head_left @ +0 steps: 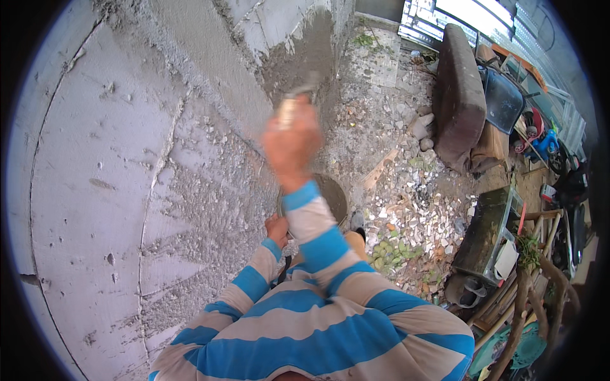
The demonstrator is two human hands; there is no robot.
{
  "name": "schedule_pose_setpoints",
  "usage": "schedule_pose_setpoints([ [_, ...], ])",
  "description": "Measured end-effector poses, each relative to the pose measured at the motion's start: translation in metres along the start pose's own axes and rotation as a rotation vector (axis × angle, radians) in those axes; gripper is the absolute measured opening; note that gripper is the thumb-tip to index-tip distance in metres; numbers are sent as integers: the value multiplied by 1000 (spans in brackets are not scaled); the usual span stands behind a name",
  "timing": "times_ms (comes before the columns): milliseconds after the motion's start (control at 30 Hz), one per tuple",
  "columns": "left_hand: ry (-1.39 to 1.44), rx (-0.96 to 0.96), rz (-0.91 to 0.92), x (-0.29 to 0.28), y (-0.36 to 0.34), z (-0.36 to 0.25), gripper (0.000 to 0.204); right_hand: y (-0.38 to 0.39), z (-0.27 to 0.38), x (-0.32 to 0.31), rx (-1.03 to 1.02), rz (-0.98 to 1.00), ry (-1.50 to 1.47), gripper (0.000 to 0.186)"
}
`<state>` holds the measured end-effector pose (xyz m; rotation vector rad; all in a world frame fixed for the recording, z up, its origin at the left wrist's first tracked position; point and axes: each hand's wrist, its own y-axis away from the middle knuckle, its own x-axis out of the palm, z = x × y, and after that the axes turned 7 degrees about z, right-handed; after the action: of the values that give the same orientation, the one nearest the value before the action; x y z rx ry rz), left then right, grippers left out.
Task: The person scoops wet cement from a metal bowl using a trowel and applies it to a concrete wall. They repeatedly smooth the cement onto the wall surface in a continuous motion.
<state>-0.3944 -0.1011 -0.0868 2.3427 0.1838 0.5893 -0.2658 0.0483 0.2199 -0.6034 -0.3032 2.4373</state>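
My right hand (291,143), blurred by motion, is wrapped round a pale-handled tool (290,109), apparently a trowel, raised over the bucket toward a dark patch of wet plaster (298,51) on the wall. The blade is too smeared to make out clearly. Below, my left hand (276,228) grips the rim of a round bucket (334,198) of grey mortar, partly hidden behind my right forearm. The pale block wall (89,184) along my left has seams, a plastered band and rough splatters of mortar.
Broken rubble (413,222) and small plants cover the ground to my right. Beyond stand a brown cushion (454,95), a dark chair (499,101), a dirty glass tank (483,228), branches (537,292) and piled clutter. Metal sheets (483,16) lean at the back.
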Motion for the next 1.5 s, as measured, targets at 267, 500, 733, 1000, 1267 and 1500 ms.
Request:
schedule_pose_setpoints([
  [267, -286, 102, -53, 72, -1, -27, 48, 6, -236, -214, 102, 943, 258, 50],
  [500, -587, 255, 80, 150, -5, -61, 49, -23, -248, -176, -484, 1276, 835, 12],
  [733, -518, 288, 51, 221, -25, -99, 48, -92, -282, -175, -458, 1550, 775, 10],
  [1000, -423, 321, 62, 267, -38, -99, 43, -122, -304, -190, -608, 1454, 603, 12],
  [1267, -499, 286, 45, 317, -48, -100, 51, -155, -328, -199, -613, 1277, 581, 8],
  [1500, -766, 288, -62, 331, -64, -85, 53, -212, -359, -209, -478, 1275, 611, 20],
])
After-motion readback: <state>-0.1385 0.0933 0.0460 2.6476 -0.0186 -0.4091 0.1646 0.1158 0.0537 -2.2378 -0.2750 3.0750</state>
